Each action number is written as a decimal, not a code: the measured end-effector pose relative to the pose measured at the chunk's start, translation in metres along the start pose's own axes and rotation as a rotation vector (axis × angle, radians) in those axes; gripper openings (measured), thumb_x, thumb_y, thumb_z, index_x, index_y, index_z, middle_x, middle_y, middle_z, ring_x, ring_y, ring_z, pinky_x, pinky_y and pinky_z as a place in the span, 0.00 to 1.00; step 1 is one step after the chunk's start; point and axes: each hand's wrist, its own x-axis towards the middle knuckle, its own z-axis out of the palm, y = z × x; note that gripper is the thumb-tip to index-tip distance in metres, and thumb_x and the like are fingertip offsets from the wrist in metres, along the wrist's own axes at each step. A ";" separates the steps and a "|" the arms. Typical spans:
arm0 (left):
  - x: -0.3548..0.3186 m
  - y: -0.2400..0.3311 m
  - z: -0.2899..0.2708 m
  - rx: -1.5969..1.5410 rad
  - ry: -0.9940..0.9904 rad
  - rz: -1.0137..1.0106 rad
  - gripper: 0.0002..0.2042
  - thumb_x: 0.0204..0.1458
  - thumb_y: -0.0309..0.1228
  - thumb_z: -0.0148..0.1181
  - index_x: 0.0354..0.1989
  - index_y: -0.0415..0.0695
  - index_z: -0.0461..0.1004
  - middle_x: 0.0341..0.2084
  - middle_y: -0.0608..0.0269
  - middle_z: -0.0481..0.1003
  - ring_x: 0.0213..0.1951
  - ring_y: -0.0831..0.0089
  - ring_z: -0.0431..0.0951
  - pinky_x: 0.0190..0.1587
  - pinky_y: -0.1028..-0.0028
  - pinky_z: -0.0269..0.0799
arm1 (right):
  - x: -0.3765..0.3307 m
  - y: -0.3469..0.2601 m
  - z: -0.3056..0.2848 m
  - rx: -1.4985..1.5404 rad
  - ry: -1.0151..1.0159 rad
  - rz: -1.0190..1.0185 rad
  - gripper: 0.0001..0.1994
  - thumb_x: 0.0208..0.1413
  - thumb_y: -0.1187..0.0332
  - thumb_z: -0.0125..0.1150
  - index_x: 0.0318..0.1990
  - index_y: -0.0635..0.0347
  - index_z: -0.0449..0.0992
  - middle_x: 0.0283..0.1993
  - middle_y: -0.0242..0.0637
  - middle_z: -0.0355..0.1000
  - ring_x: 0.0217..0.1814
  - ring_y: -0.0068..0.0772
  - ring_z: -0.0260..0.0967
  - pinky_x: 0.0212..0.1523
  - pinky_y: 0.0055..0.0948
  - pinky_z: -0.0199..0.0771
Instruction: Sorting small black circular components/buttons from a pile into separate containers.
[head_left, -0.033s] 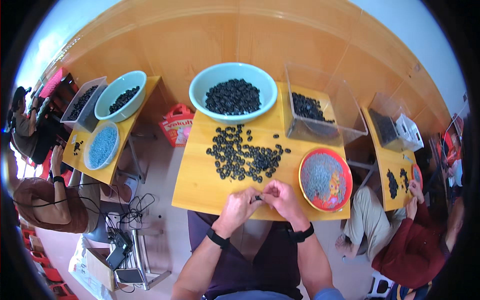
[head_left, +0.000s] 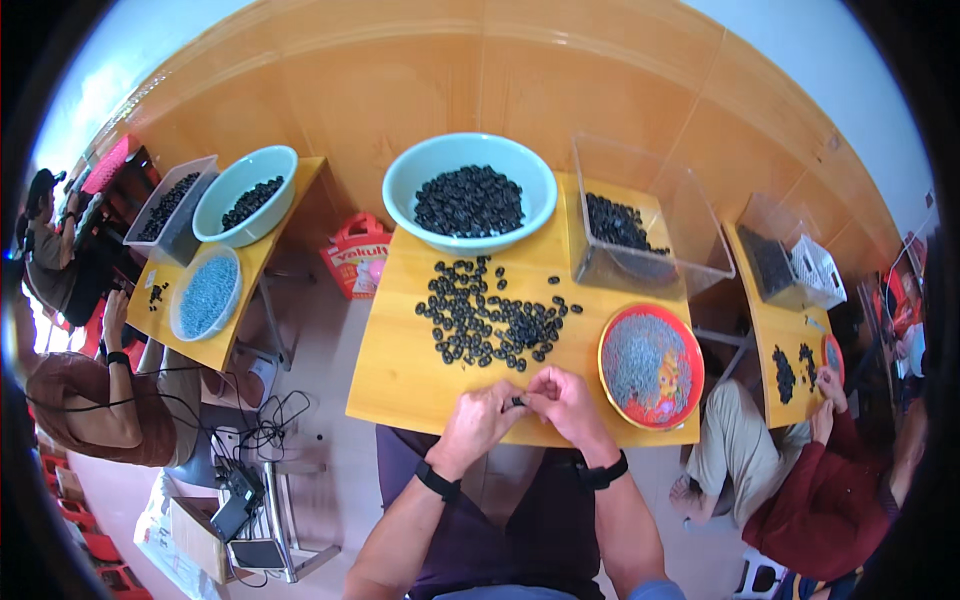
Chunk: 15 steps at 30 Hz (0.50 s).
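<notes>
Over the table's front edge my two hands meet, fingertips pinched together. A small black oval piece (head_left: pixel 517 402) shows between them. My left hand (head_left: pixel 475 420) grips it from one side and my right hand (head_left: pixel 562 402) from the other; its finer details are hidden by the fingers. Just beyond lie many loose black oval pieces (head_left: pixel 466 310), spread in a patch on the yellow table (head_left: pixel 390 385). To the right of my right hand is a red bowl (head_left: pixel 607 400) with a yellow rim, holding small silvery parts (head_left: pixel 643 350) too fine to make out.
A light-blue basin (head_left: pixel 398 190) of black pieces stands at the back, beside a clear plastic bin (head_left: pixel 690 255) with more. Co-workers sit at a left table (head_left: pixel 250 262) and a right table (head_left: pixel 757 340). Cables (head_left: pixel 268 425) and a metal-legged stand (head_left: pixel 285 520) are at lower left.
The view has shifted very slightly, so the basin and loose pieces appear a little lower. Both hands stay pinched on the black piece in nearly the same pose.
</notes>
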 end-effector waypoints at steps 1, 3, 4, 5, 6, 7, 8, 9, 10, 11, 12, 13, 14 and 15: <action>-0.002 0.000 -0.002 0.025 -0.035 -0.019 0.10 0.50 0.30 0.69 0.36 0.39 0.77 0.21 0.51 0.77 0.26 0.54 0.81 0.31 0.61 0.76 | -0.001 -0.001 0.002 0.001 -0.004 -0.015 0.06 0.55 0.78 0.66 0.36 0.61 0.73 0.27 0.27 0.73 0.22 0.13 0.65 0.22 0.16 0.62; -0.004 0.000 -0.004 0.018 -0.064 -0.034 0.10 0.51 0.31 0.68 0.36 0.39 0.76 0.23 0.50 0.78 0.28 0.52 0.81 0.32 0.60 0.77 | -0.004 -0.003 0.004 -0.007 -0.013 -0.041 0.07 0.55 0.78 0.66 0.36 0.60 0.73 0.26 0.27 0.73 0.22 0.13 0.65 0.22 0.16 0.62; -0.004 0.001 -0.004 0.020 -0.052 -0.027 0.10 0.51 0.31 0.68 0.36 0.39 0.76 0.23 0.50 0.78 0.28 0.52 0.81 0.32 0.60 0.77 | -0.006 -0.004 0.004 -0.012 -0.015 -0.014 0.06 0.56 0.77 0.66 0.36 0.60 0.73 0.27 0.27 0.73 0.22 0.13 0.65 0.22 0.16 0.61; -0.005 0.002 -0.003 0.019 -0.056 -0.032 0.10 0.51 0.31 0.68 0.36 0.39 0.76 0.24 0.50 0.79 0.28 0.52 0.81 0.32 0.60 0.77 | -0.007 -0.005 0.003 -0.016 -0.016 0.016 0.06 0.56 0.76 0.66 0.37 0.59 0.74 0.27 0.26 0.73 0.22 0.13 0.65 0.22 0.16 0.61; -0.006 0.001 -0.002 0.017 -0.063 -0.039 0.11 0.51 0.31 0.68 0.36 0.39 0.76 0.24 0.50 0.79 0.28 0.52 0.81 0.32 0.60 0.77 | -0.004 -0.006 0.001 -0.021 -0.019 0.011 0.06 0.56 0.76 0.66 0.37 0.59 0.74 0.27 0.26 0.73 0.22 0.13 0.65 0.22 0.16 0.61; -0.004 -0.002 -0.001 0.005 -0.049 -0.024 0.12 0.51 0.32 0.69 0.36 0.38 0.76 0.24 0.50 0.79 0.28 0.53 0.82 0.32 0.62 0.78 | 0.000 -0.007 -0.002 -0.008 -0.027 0.006 0.06 0.56 0.75 0.66 0.37 0.59 0.74 0.27 0.26 0.73 0.22 0.13 0.65 0.22 0.15 0.60; -0.006 -0.001 -0.001 -0.004 -0.059 -0.040 0.12 0.51 0.32 0.69 0.36 0.38 0.76 0.24 0.50 0.79 0.28 0.53 0.82 0.32 0.62 0.78 | -0.006 -0.007 0.000 0.009 -0.029 0.022 0.05 0.57 0.74 0.66 0.37 0.58 0.74 0.27 0.25 0.72 0.22 0.13 0.65 0.21 0.15 0.59; -0.004 -0.003 -0.001 0.005 -0.019 -0.030 0.13 0.49 0.33 0.71 0.37 0.38 0.78 0.22 0.53 0.78 0.26 0.59 0.81 0.31 0.65 0.77 | -0.005 -0.010 0.001 -0.034 -0.010 0.006 0.04 0.58 0.71 0.65 0.37 0.56 0.74 0.26 0.23 0.71 0.22 0.12 0.65 0.21 0.15 0.59; -0.002 -0.002 -0.001 0.012 0.018 -0.023 0.14 0.47 0.34 0.74 0.37 0.38 0.80 0.21 0.55 0.77 0.23 0.64 0.80 0.29 0.68 0.76 | -0.007 -0.018 0.002 -0.026 -0.010 0.024 0.04 0.59 0.71 0.64 0.37 0.57 0.74 0.26 0.23 0.70 0.22 0.12 0.64 0.21 0.15 0.58; 0.004 -0.006 0.004 -0.011 0.008 -0.043 0.14 0.47 0.33 0.74 0.37 0.38 0.80 0.20 0.55 0.77 0.23 0.66 0.79 0.29 0.69 0.76 | -0.003 -0.015 -0.003 0.013 -0.003 0.054 0.04 0.59 0.71 0.63 0.37 0.57 0.74 0.26 0.23 0.71 0.21 0.12 0.64 0.21 0.15 0.58; 0.005 -0.004 0.003 -0.021 0.010 -0.053 0.14 0.46 0.33 0.75 0.37 0.37 0.80 0.20 0.56 0.77 0.22 0.69 0.78 0.28 0.71 0.75 | -0.004 -0.015 -0.004 0.052 -0.005 0.065 0.04 0.59 0.71 0.63 0.38 0.58 0.74 0.26 0.24 0.71 0.21 0.12 0.64 0.20 0.14 0.58; 0.007 -0.001 0.001 -0.032 0.005 -0.070 0.14 0.46 0.33 0.75 0.38 0.37 0.80 0.20 0.57 0.77 0.22 0.71 0.78 0.28 0.72 0.75 | -0.003 -0.018 -0.004 0.058 0.001 0.053 0.04 0.59 0.72 0.63 0.38 0.59 0.74 0.26 0.24 0.71 0.21 0.13 0.64 0.20 0.14 0.57; 0.007 0.001 -0.001 -0.042 -0.002 -0.087 0.15 0.46 0.32 0.75 0.38 0.38 0.80 0.20 0.58 0.76 0.21 0.73 0.77 0.28 0.73 0.75 | -0.003 -0.019 -0.003 0.064 0.009 0.041 0.04 0.59 0.72 0.63 0.38 0.60 0.74 0.26 0.25 0.71 0.20 0.13 0.64 0.19 0.14 0.57; 0.009 0.000 -0.002 -0.060 0.004 -0.085 0.15 0.46 0.32 0.76 0.38 0.38 0.80 0.19 0.60 0.76 0.21 0.75 0.76 0.28 0.74 0.74 | 0.001 -0.017 -0.002 0.069 0.010 0.033 0.04 0.58 0.74 0.63 0.39 0.61 0.74 0.26 0.26 0.71 0.20 0.13 0.64 0.18 0.15 0.56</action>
